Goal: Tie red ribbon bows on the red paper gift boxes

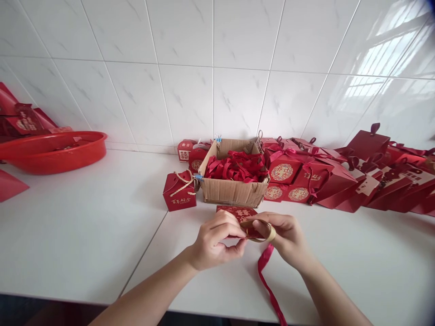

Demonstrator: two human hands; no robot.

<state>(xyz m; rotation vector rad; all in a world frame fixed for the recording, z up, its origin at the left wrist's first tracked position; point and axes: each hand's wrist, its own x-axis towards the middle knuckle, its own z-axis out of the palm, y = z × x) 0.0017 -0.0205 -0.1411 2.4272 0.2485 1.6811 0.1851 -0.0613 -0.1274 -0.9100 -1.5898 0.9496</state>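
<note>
Both hands are at a small red paper gift box point(237, 212) with gold print, low in front of the cardboard carton. My left hand point(217, 242) is closed, its thumb and fingers pinching the box's near left edge. My right hand point(288, 233) grips the other side, with its thumb inside a curved tan-and-gold band point(271, 234). The box's lower part is partly hidden behind my fingers. A dark pink ribbon point(263, 267) trails from below my right hand down over the table's front edge.
Just behind stands an open cardboard carton point(231, 192) full of red ribbons point(236, 166). To its left sits a red box with a rope handle point(180, 194). Stacked red gift boxes point(299, 179) line the wall at right. A red plastic basin point(68, 156) stands far left.
</note>
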